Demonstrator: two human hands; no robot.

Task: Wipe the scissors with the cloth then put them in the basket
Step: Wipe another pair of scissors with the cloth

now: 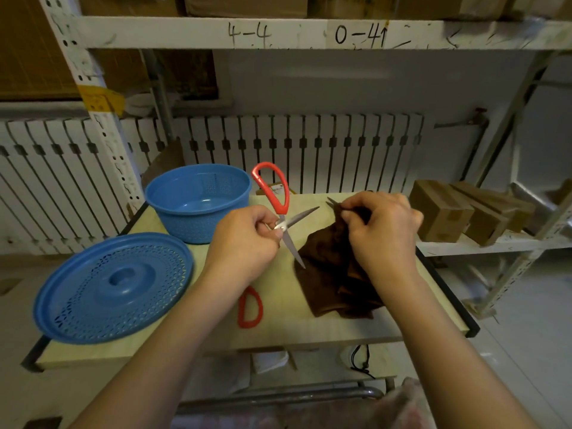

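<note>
Wooden table (280, 328): blue basket (198, 201), lid (113, 286) beside opened scissors (283, 216).

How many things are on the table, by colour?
Blue: 2, basket and lid
Red-handled: 1, scissors, held open in the left hand
Brown: 1, cloth, pinched by the right hand
Total: 4

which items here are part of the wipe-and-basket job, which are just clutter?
In the job:
- red-handled steel scissors, blades spread, gripped by left hand
- dark brown cloth, pinched by right hand
- round blue plastic basket

Lying about:
- blue perforated lid, off the basket
- brown cardboard boxes on the side shelf
- white radiator
</note>
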